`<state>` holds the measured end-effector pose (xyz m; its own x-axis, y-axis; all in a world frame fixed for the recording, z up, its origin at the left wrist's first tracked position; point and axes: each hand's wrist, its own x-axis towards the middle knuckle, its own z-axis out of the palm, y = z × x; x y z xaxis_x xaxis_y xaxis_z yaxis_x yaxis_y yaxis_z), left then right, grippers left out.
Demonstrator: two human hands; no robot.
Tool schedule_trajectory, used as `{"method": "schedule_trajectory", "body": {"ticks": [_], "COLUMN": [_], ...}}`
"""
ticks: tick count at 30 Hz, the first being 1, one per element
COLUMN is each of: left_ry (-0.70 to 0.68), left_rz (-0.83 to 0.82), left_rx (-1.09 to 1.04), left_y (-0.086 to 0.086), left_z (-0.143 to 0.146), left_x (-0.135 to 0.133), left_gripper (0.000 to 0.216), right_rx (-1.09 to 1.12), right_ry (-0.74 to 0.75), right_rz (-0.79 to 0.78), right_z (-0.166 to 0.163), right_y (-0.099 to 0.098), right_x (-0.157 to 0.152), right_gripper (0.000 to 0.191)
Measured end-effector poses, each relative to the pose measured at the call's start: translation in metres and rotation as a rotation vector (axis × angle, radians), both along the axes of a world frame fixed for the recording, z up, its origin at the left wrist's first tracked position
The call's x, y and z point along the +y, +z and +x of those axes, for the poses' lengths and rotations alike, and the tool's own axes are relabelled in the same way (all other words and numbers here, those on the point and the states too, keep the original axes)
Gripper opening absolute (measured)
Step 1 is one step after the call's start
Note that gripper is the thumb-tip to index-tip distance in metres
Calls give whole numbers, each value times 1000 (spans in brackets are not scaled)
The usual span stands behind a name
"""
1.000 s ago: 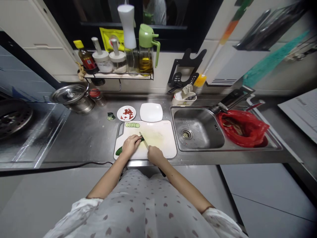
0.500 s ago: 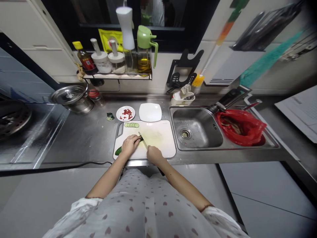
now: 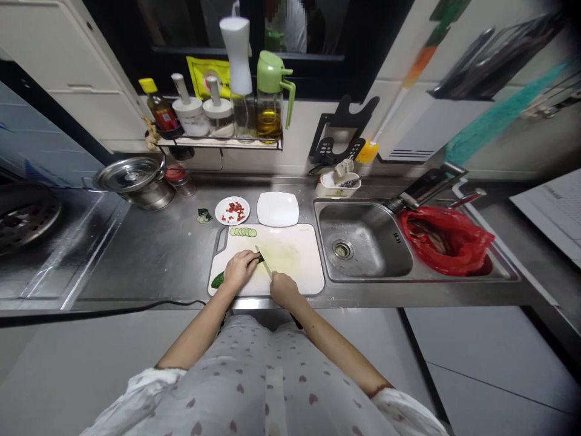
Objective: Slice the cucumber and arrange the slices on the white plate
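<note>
A white cutting board (image 3: 290,257) lies on the steel counter in front of me. My left hand (image 3: 239,270) is curled over a green cucumber (image 3: 218,280), pinning it to the board. My right hand (image 3: 284,289) grips a knife (image 3: 264,262); its blade rests against the cucumber's cut end, right beside my left fingertips. A short row of cucumber slices (image 3: 242,232) sits at the board's far left corner.
Behind the board stand a small plate of chopped red pieces (image 3: 232,210) and a bare white dish (image 3: 278,209). A sink (image 3: 363,242) lies to the right, with a red bag (image 3: 445,236) past it. A lidded pot (image 3: 134,180) and a rack of bottles (image 3: 218,115) are at the back left.
Both hands stay in place on the cucumber and knife; only small cutting motion shows. The view has shifted slightly.
</note>
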<state>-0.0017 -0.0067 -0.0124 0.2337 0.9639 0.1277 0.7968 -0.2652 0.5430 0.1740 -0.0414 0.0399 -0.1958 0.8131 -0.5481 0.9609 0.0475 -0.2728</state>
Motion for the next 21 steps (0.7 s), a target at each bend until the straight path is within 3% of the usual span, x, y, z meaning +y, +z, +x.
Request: {"method": "schedule_trajectory", "body": {"ticks": [21], "left_ry": [0], "left_rz": [23], "left_rx": [14], "left_y": [1], "left_z": [0], "left_x": [0], "left_gripper": [26], "right_rx": [33], "right_ry": [-51], "right_rz": [3], "right_z": [-21], "right_y": [10], "right_x": [28], "right_gripper": [34]}}
